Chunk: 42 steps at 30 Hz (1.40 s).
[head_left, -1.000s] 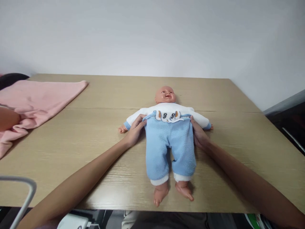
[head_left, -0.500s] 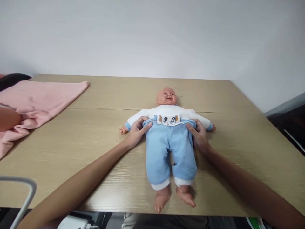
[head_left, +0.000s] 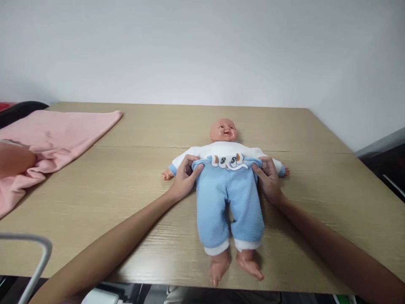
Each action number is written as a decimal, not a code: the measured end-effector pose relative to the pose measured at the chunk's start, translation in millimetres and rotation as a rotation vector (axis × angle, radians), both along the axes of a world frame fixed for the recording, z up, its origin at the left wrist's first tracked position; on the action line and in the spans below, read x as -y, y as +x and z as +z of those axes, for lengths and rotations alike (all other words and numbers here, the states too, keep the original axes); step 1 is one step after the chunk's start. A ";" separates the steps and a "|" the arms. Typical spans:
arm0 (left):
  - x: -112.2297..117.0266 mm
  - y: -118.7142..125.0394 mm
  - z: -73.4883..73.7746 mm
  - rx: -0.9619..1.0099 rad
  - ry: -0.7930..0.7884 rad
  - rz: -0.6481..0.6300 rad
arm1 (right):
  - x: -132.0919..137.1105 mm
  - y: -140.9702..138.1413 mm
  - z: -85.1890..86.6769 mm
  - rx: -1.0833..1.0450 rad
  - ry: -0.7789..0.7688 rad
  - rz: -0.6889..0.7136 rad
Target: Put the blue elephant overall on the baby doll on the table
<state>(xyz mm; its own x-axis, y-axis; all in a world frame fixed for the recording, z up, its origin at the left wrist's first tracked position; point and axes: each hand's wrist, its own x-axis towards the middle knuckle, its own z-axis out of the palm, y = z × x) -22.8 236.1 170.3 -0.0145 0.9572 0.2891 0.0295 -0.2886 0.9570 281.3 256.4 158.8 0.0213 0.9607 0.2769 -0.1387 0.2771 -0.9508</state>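
Note:
A baby doll lies on its back on the table, head toward the wall and bare feet toward me. It wears a white top with blue cuffs and light blue fleece trousers with white hems. An elephant face is stitched at the front of the waist. My left hand pinches the waistband at its left end, thumb on the outside. At the right end my right hand grips the waistband the same way. Between them the band is stretched over the doll's belly.
A pink cloth lies at the left of the wooden table, with a rounded skin-coloured object on it. A grey curved bar rises at the lower left. Something black stands beyond the right edge.
The whole view has shifted slightly. Both hands keep their hold on the trousers' waistband, which looks pulled up a little more at the right end.

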 end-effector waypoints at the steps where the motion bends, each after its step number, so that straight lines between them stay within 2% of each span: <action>1: 0.2 0.1 -0.3 -0.007 0.004 0.014 | -0.1 -1.1 1.5 0.011 -0.004 -0.007; 7: 2.4 2.4 -3.6 -0.021 0.046 0.080 | 8.0 -6.1 10.3 0.100 0.111 -0.129; 10: 2.8 3.5 -5.2 -0.024 0.064 0.100 | 8.1 -6.4 9.6 0.100 0.125 -0.146; 12: 2.1 3.1 -5.4 -0.017 0.061 0.098 | 4.2 -5.3 6.8 0.065 0.093 -0.117; 16: -1.4 0.4 -2.9 0.010 -0.011 0.038 | -6.6 0.1 -0.8 0.007 -0.044 0.049; 21: -5.0 -0.6 3.6 -0.036 -0.065 -0.049 | -12.0 5.6 1.6 0.153 -0.091 0.151; 26: -2.0 2.2 2.5 -0.053 -0.023 -0.008 | -9.5 -1.7 12.4 0.273 0.081 0.056; 29: -0.5 3.8 -2.3 -0.035 0.083 0.084 | -8.8 -8.1 10.5 0.254 0.218 -0.025; 31: -1.0 3.9 -4.5 -0.036 0.108 0.107 | -10.9 -11.2 6.7 0.244 0.250 -0.070; 37: -5.9 2.5 -2.9 -0.046 -0.001 0.068 | -21.4 -14.2 1.2 0.179 0.040 -0.044; 42: -6.3 3.1 -6.6 -0.056 0.010 0.182 | -18.2 -11.0 0.0 0.273 0.036 -0.052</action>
